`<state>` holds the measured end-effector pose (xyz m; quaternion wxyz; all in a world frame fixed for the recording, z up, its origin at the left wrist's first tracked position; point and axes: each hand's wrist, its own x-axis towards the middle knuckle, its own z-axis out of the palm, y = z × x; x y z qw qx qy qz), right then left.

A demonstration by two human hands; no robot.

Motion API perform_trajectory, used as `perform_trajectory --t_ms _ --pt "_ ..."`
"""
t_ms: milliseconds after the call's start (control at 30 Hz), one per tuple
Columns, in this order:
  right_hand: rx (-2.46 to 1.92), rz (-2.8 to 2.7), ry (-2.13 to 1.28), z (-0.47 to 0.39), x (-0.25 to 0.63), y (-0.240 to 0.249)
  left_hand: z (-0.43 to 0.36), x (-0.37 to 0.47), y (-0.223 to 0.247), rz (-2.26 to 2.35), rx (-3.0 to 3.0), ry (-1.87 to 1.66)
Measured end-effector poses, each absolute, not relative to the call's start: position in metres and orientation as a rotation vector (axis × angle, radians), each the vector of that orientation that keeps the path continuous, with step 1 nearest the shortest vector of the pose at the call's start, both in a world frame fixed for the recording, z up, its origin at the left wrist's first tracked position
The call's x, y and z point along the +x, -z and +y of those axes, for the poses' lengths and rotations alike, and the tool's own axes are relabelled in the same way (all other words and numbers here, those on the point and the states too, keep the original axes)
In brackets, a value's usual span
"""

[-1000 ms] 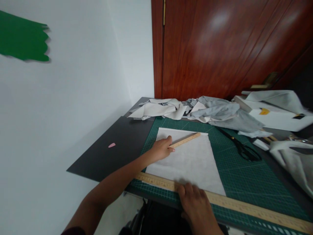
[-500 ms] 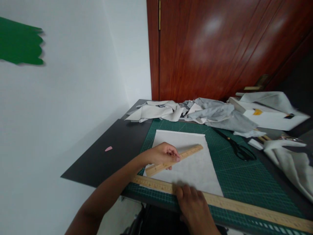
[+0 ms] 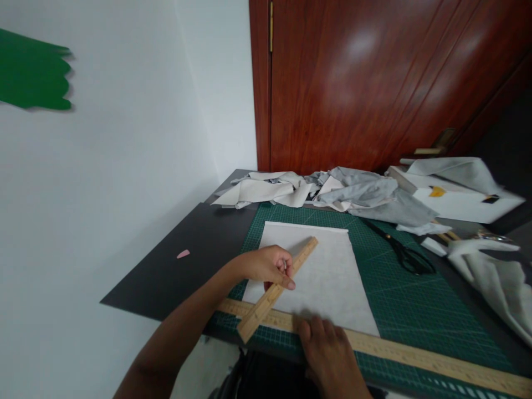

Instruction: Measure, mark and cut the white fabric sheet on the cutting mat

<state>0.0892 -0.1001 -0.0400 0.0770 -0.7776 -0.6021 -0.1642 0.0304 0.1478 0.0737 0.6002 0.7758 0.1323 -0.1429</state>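
Observation:
My left hand (image 3: pixel 270 267) pinches a short wooden ruler (image 3: pixel 305 252) near its middle. The ruler slants over a white cloth (image 3: pixel 328 277), its lower end crossing a long wooden ruler (image 3: pixel 415 353). That long ruler lies along the front edge of a green cutting mat (image 3: pixel 399 302) and overlaps the cloth's near edge. My right hand (image 3: pixel 330 346) presses down on the long ruler, its fingers together and bent over it. A narrow folded strip runs along the cloth's far edge.
Black scissors (image 3: pixel 405 252) lie on the mat at right. Grey and white fabric scraps (image 3: pixel 353 191) are heaped at the back beside a white box (image 3: pixel 465 197). A pink chip (image 3: pixel 183 254) sits on the dark tabletop (image 3: pixel 199 238). A wall bounds the left, a wooden door (image 3: pixel 353 83) the back.
My left hand has moved slightly left and turned the short ruler steeper, bringing its near end down across the long ruler. My right hand stays in place.

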Motion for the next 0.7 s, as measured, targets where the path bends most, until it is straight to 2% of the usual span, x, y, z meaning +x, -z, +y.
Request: perform_trajectory --t_ms 333,700 --pt "-2.401 -1.702 0.528 -0.095 0.083 0.049 0.143 0.037 -0.058 0.34 1.869 0.739" --pt "-2.344 -1.778 0.509 -0.098 0.087 0.045 0.16 0.026 -0.072 0.41 2.041 0.765"
